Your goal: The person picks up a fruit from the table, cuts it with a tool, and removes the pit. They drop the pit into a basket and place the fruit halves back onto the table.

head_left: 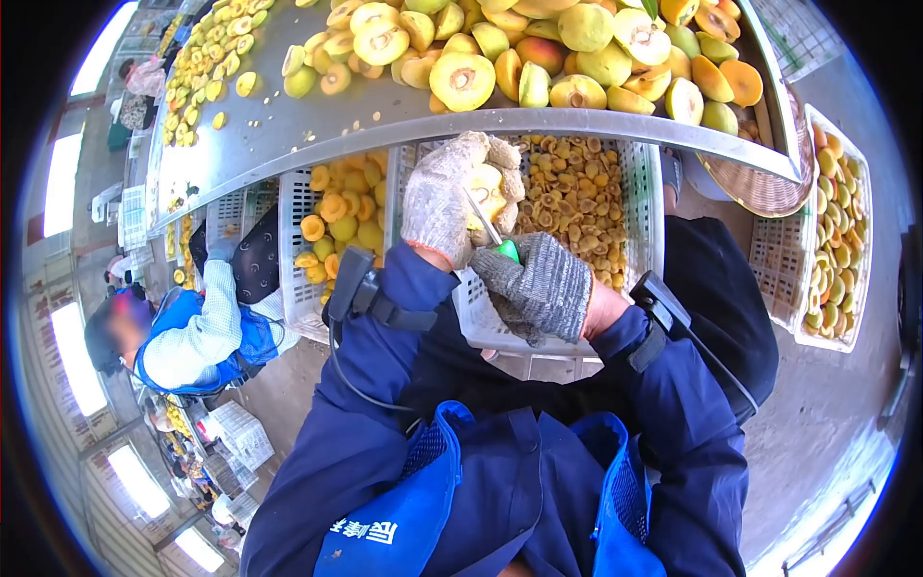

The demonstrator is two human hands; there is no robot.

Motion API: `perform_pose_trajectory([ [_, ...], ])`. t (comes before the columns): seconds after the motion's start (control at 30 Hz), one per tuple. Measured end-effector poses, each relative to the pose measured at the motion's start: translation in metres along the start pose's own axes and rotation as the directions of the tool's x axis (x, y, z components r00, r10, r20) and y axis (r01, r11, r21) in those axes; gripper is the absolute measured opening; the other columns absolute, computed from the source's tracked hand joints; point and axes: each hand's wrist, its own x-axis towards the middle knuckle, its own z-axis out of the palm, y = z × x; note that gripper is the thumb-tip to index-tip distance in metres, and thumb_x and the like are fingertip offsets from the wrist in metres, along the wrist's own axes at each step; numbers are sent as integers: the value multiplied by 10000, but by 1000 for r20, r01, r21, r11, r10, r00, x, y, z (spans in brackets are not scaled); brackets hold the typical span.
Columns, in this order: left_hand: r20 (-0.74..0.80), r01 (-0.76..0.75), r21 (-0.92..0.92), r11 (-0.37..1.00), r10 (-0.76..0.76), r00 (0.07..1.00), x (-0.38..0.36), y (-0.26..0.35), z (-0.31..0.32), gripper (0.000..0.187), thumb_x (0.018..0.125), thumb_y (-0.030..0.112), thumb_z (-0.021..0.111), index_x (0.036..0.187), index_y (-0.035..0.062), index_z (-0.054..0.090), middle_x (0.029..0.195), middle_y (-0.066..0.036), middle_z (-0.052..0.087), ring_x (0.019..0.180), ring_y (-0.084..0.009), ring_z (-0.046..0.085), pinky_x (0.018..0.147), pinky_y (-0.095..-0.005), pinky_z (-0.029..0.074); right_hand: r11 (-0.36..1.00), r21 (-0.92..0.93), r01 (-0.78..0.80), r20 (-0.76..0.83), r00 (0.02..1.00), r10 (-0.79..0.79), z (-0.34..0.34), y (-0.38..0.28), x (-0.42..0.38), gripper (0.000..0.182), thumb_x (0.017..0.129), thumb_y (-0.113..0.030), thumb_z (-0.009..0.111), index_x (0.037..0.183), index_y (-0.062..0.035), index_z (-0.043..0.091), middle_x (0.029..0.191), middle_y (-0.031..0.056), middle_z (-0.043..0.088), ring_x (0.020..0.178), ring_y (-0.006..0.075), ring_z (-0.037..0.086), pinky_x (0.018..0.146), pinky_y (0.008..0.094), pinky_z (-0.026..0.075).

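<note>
My left hand (450, 192), in a pale knitted glove, is wrapped round a cut yellow fruit half (487, 195). A grey gloved right hand (543, 288) of mine grips a tool with a green handle (508, 251); its thin metal shaft (481, 213) reaches up to the cut face of the fruit. Both hands are close together, just below the metal table's rim (461, 125). Beneath them is a white crate (646, 207) holding many small brownish-yellow pieces.
Halved fruit (463, 81) is heaped on the metal table. Left of my hands stands a crate of yellow fruit (343, 228). At the right are a wicker basket (760, 188) and a crate of halves (835, 250). A co-worker (192, 337) sits at the left.
</note>
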Motion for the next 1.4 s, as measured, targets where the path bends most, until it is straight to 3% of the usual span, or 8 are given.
perform_pose_trajectory([
  [0.13,91,-27,-97,995,36,995,-11,6,10,394,985,377,496,965,4,622,680,-127,611,523,-232,593,436,-308,474,384,765,-517,408,850,332,-13,-18,-2,238,952,-245,600,817,-49,616,648,15,556,536,116,539,493,292,433],
  [0.17,206,-68,-115,991,91,974,-11,7,8,397,989,384,485,964,10,616,671,-124,598,528,-234,593,443,-310,470,939,339,-63,46,998,50,-2,-4,-4,224,928,-211,604,762,-63,574,693,18,567,605,141,563,532,332,446],
  [0.33,404,-248,-156,956,291,867,-3,0,0,438,1022,416,420,999,17,598,709,-130,588,612,-286,623,486,-320,478,514,739,-437,317,897,307,-4,-10,-5,230,892,-219,650,733,-70,573,681,62,558,612,159,547,565,349,454],
  [0.47,154,-333,-72,940,340,928,-4,13,0,457,1036,420,388,1032,16,603,740,-135,609,691,-312,650,495,-328,491,961,20,-274,-11,961,275,7,-1,-25,383,952,-352,615,819,8,603,656,55,643,583,166,628,593,326,523],
  [0.7,51,-172,419,891,167,985,-24,49,-51,319,981,309,556,1114,32,638,899,-94,699,796,-172,681,584,-302,528,426,816,-391,-117,609,784,27,19,-25,385,979,-408,592,782,-86,515,513,38,486,369,161,461,364,311,364],
  [0.8,249,-295,954,52,410,877,-25,77,-94,419,939,367,616,1226,61,619,1006,-91,725,919,-210,705,818,-317,544,267,912,-311,-95,473,876,35,31,-28,344,989,-404,583,842,-102,511,506,43,476,355,180,456,348,326,357],
  [1.0,99,98,976,-195,794,599,88,168,-164,549,833,433,719,1194,28,637,994,-146,728,887,-244,712,792,-336,552,514,779,-359,-222,609,761,18,-5,-8,349,1000,-362,576,809,-75,520,518,39,488,359,165,466,347,318,373],
  [1.4,136,-243,57,968,234,963,2,96,-45,328,903,219,575,1170,29,559,970,-175,654,579,-141,515,408,-230,353,947,-20,-321,-444,852,279,7,-17,-2,329,956,-306,608,975,23,614,711,184,622,691,351,640,618,420,492],
])
